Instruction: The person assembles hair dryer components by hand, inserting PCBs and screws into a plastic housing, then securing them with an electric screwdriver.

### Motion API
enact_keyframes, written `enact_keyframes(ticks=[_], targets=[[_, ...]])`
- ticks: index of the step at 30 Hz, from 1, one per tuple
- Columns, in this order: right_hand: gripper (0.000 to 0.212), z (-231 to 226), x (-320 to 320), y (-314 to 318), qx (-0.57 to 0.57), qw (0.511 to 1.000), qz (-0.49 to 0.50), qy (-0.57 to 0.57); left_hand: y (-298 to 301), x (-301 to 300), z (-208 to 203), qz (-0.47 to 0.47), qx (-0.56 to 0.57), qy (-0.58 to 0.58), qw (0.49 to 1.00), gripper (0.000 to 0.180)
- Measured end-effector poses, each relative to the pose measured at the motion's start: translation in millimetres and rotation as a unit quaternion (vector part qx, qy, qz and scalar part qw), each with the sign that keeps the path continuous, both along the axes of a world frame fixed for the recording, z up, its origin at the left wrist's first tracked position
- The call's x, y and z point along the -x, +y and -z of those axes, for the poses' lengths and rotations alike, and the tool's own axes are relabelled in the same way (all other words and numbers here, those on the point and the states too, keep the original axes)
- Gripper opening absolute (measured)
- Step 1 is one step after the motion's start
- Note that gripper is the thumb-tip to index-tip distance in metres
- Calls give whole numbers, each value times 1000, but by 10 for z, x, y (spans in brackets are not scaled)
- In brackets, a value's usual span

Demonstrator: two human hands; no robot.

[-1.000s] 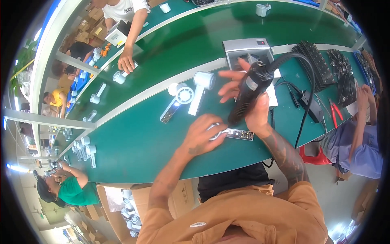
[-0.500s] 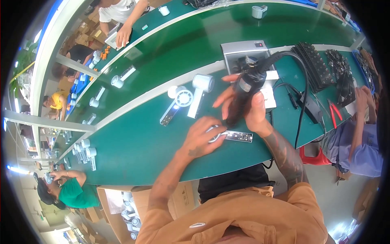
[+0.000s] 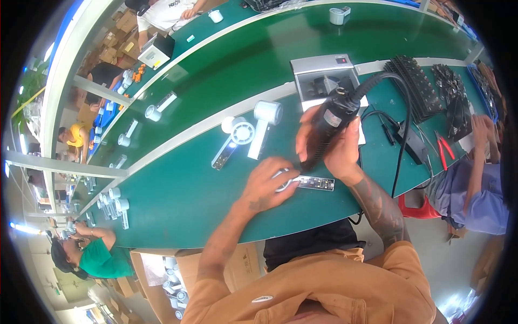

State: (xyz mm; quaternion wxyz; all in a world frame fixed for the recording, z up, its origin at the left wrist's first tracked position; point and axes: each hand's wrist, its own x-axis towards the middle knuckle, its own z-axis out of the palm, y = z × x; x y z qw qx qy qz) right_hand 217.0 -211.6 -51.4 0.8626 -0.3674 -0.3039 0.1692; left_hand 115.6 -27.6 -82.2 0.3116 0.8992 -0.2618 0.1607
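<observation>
My right hand (image 3: 344, 154) is wrapped round a black corded electric screwdriver (image 3: 330, 116), tilted with its tip down at the neck of a small handheld fan (image 3: 317, 183). That fan lies flat on the green bench, its handle open and showing a circuit board. Closed over its round head is my left hand (image 3: 270, 183), fingertips close to the screwdriver tip. Whether the tip sits on a screw is hidden by the fingers. Farther off lie two more pale fans, one with its grille up (image 3: 243, 133) and one with its head on its side (image 3: 268, 113).
Behind the screwdriver stands a grey box-shaped device (image 3: 324, 65). To the right are black strip racks (image 3: 413, 89), red-handled pliers (image 3: 445, 153) and cables. A green conveyor (image 3: 216, 70) carries fans. A carton of fans (image 3: 152, 286) stands below the bench; co-workers sit around.
My right fingers have closed in round the screwdriver, and its body has tilted slightly. My left hand and the fan under it stay put. Items on the conveyor have shifted slightly left.
</observation>
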Motion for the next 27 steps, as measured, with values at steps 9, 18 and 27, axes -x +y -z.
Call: enact_keyframes(ticks=[9,18,27], targets=[[82,-29,34,9,24,999,43,-22,-12,5,-18,-9,-1,-2,1000,25],[85,13,15,26,29,996,73,-40,-35,-8,13,-1,2,0,1000,25],[92,125,2,83,29,997,67,-2,10,-42,40,0,0,-8,1000,23]])
